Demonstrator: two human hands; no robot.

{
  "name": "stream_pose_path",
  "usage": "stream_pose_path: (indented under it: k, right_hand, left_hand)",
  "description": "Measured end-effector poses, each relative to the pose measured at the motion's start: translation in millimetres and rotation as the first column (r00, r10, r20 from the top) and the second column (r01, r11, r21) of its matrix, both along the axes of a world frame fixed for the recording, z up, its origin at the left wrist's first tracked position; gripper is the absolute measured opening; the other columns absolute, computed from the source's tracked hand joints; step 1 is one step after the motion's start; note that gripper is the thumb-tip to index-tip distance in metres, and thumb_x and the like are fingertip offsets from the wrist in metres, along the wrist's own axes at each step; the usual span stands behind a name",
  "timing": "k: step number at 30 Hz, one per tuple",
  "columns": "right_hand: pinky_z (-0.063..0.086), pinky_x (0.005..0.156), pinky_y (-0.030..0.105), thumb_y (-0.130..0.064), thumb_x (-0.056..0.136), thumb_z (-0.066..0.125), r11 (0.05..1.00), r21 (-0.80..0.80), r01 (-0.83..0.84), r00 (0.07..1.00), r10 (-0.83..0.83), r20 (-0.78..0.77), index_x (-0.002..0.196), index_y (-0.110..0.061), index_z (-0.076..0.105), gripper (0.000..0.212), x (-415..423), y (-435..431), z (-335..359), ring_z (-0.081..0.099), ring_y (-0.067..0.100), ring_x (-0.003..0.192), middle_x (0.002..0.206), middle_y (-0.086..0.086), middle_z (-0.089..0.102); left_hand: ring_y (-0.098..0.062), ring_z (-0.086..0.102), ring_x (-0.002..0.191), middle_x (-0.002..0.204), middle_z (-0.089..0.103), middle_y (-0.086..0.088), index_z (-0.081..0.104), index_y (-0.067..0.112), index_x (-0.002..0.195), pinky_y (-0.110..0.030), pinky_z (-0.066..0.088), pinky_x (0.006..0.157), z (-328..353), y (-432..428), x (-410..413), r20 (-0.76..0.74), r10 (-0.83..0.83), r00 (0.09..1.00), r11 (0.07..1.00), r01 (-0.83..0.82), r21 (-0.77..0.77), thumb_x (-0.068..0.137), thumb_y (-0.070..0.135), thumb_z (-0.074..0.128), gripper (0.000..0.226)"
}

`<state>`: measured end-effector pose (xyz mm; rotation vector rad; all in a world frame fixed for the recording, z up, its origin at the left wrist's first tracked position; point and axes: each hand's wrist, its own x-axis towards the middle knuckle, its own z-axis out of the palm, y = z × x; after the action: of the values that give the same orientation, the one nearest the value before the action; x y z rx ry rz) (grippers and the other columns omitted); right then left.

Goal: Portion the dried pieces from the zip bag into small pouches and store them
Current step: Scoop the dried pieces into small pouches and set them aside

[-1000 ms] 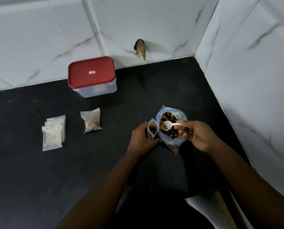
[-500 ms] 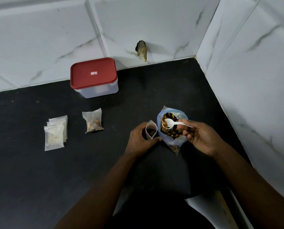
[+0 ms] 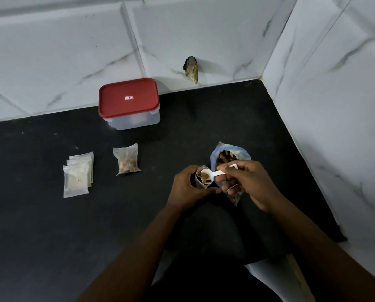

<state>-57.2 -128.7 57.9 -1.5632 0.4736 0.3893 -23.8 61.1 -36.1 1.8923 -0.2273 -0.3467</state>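
Since half a second ago, the white spoon (image 3: 206, 173) has swung from over the zip bag (image 3: 241, 152) across to the mouth of the small pouch (image 3: 200, 185), and its bowl, loaded with brown dried pieces (image 3: 205, 176), now sits right at that opening. The right hand (image 3: 251, 184) pinches the spoon's handle between thumb and curled fingers, the handle's end poking out past the knuckles. The left hand (image 3: 187, 189) wraps around the small pouch, thumb and fingers curled on its sides, so its mouth stands open directly under the spoon's bowl. Just behind the right hand's grip the zip bag stands open with more pieces showing inside, and its lower end peeks out below that hand's fingers. Well to the left of the pouch grip, a filled pouch (image 3: 127, 161) lies flat on the black counter (image 3: 51, 225), and further left lies a stack of flat pouches (image 3: 77, 175). Beyond those, against the tiled wall, stands a clear container with a red lid (image 3: 127, 101).
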Motion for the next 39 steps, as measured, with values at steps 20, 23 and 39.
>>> stream_pose_path:
  k: [20,23,39]
  right_hand:
    - [0.058,0.085,0.027,-0.024,0.096,0.068,0.916,-0.4,-0.009,0.923,0.162,0.349,0.113,-0.024,0.076,0.019,-27.6,-2.9,-21.7,0.072,0.002,0.096,0.1,-0.012,0.077]
    - [0.061,0.075,0.032,-0.02,0.096,0.067,0.966,-0.123,0.229,0.942,-0.188,0.276,0.11,-0.017,0.076,0.016,-21.4,-7.0,-17.4,0.075,0.014,0.092,0.097,-0.002,0.079]
    - [0.058,0.086,0.033,-0.033,0.097,0.066,0.717,-0.691,-0.091,0.951,0.269,0.153,0.103,-0.017,0.076,0.019,19.4,-43.0,-52.2,0.069,0.007,0.091,0.095,-0.003,0.075]
  left_hand:
    - [-0.001,0.069,0.104,0.11,0.072,0.013,0.068,0.03,0.113,-0.027,0.059,0.089,-0.6,-1.9,2.0,-0.002,0.03,1.0,0.999,-0.03,0.026,0.064,0.037,0.097,0.058]
    - [0.0,0.068,0.103,0.11,0.071,0.015,0.068,0.031,0.111,-0.025,0.058,0.088,1.8,-2.5,3.5,-0.012,-0.012,1.0,0.999,0.013,0.052,0.065,0.036,0.096,0.054]
    - [0.005,0.065,0.099,0.108,0.067,0.016,0.058,0.038,0.111,-0.018,0.055,0.081,2.7,-10.9,6.8,-0.09,-0.033,0.995,0.981,0.05,0.187,0.077,0.023,0.088,0.048]
